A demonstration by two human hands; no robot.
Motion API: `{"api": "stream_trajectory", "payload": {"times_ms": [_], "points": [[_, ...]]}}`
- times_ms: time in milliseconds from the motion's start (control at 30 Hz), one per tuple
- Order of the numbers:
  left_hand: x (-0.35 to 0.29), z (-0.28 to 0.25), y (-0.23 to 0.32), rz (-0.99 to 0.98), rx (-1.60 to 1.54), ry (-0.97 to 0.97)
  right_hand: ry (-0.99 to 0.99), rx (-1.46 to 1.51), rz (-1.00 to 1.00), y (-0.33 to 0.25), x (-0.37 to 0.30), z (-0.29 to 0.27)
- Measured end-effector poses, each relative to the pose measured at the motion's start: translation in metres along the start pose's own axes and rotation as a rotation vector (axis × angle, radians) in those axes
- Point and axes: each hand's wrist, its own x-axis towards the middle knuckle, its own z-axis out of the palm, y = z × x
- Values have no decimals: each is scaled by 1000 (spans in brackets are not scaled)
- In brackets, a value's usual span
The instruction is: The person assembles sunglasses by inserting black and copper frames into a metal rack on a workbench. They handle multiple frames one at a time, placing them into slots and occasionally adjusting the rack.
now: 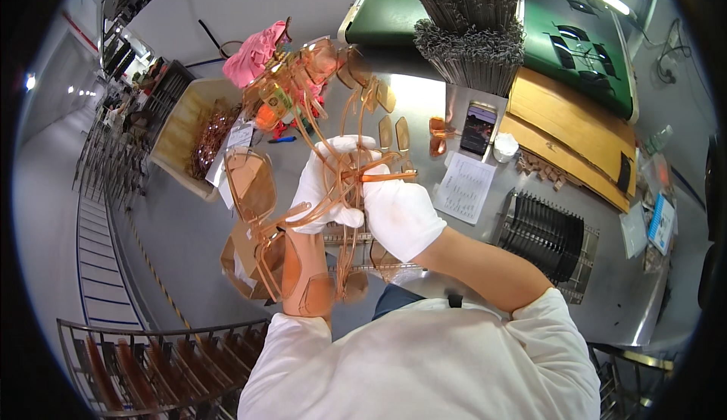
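Observation:
Before my chest I hold an amber, see-through plastic sprue (256,185), a branching frame with flat lens-shaped pieces on its arms. My left hand (312,193), in a white glove, is closed round its branches near the middle. My right hand (403,215), gloved too, is closed at the central stem, its fingertips partly hidden by the branches. More amber lens-shaped pieces (318,60) show beyond my left hand, partly blurred, beside a pink cloth (257,56). A small amber piece (438,136) lies on the grey table to the right of my hands.
At the left, a pale bin (176,128) holds amber scraps. Rightward are a phone (479,128), a written sheet (465,187), cardboard (573,136) and a rack of black parts (547,234). Wire bundles (471,49) stand at the back, between green surfaces (541,26). A blue-handled tool (282,140) lies beyond my left hand.

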Motion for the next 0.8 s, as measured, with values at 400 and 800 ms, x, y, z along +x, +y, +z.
{"api": "stream_trajectory", "payload": {"times_ms": [400,800], "points": [[21,-41,-31,211,16,13,43,225,-61,6,2,-32],[47,-38,31,-119,194,252,-132,196,-246,-14,5,0]]}}
